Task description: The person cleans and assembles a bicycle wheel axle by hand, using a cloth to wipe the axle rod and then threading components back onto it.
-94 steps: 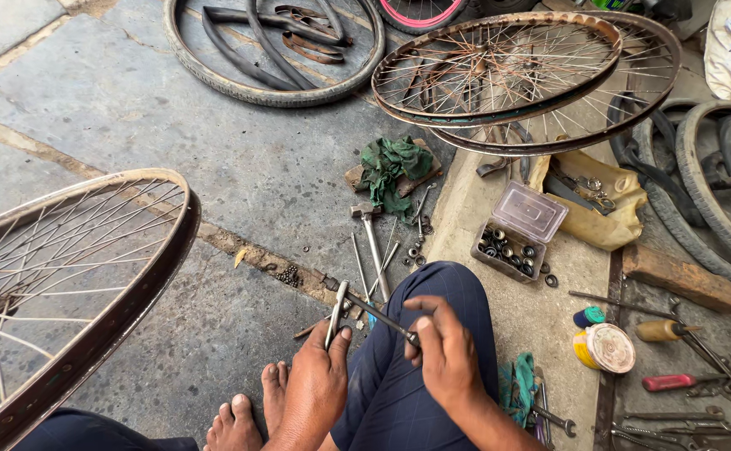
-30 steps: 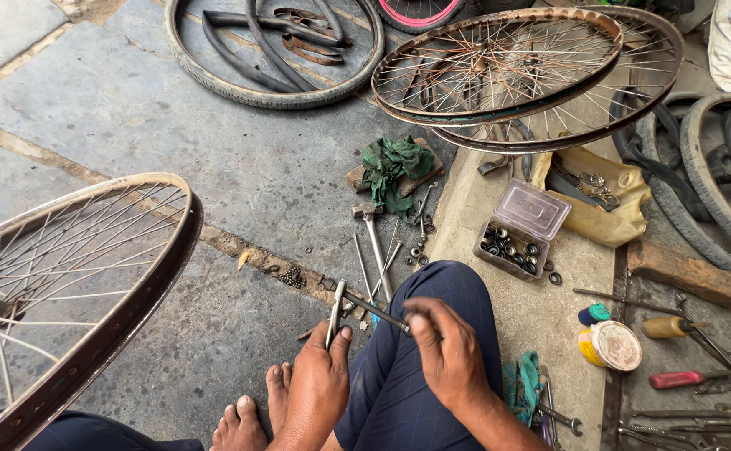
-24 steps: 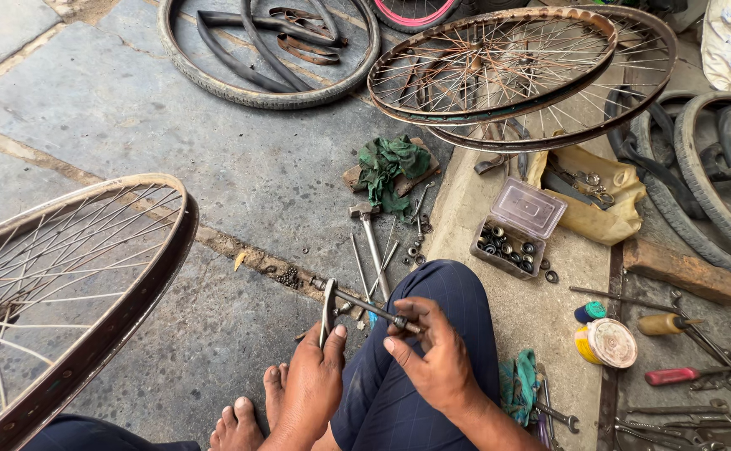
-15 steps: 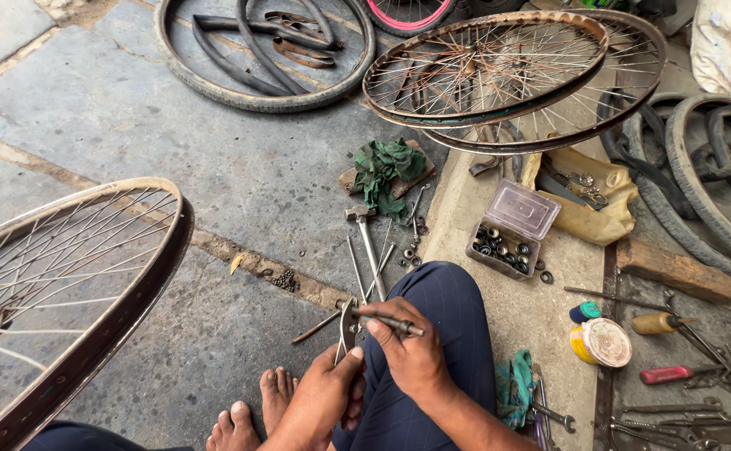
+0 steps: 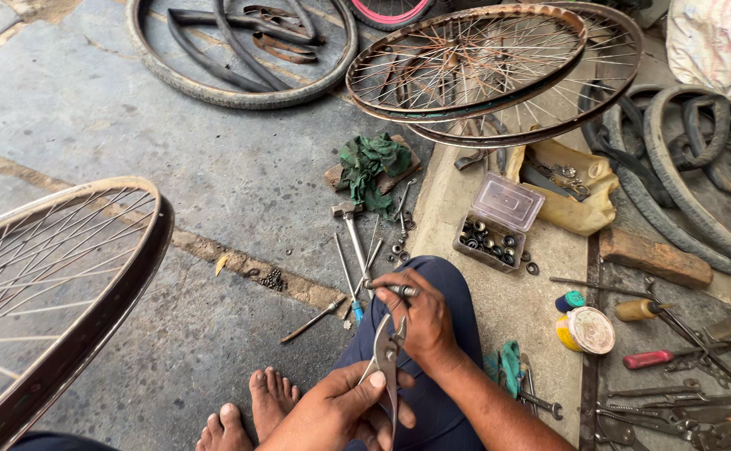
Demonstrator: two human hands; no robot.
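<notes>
Gripped pliers [image 5: 385, 361] in left hand [image 5: 340, 413] above the knee; pinched a small metal axle [image 5: 395, 291] in right hand [image 5: 416, 321], fingers closed. Lay nearby: hammer [image 5: 350, 227], green rag [image 5: 370, 163], open box of nuts [image 5: 495, 232], glue tin [image 5: 587, 330]. Leaned at left, spoked wheel [image 5: 56, 292]. Sat upon grey concrete floor [image 5: 90, 108].

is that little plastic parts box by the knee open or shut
Open. The small plastic box has its clear lid flipped back, and the nuts and washers inside it are exposed.
</notes>
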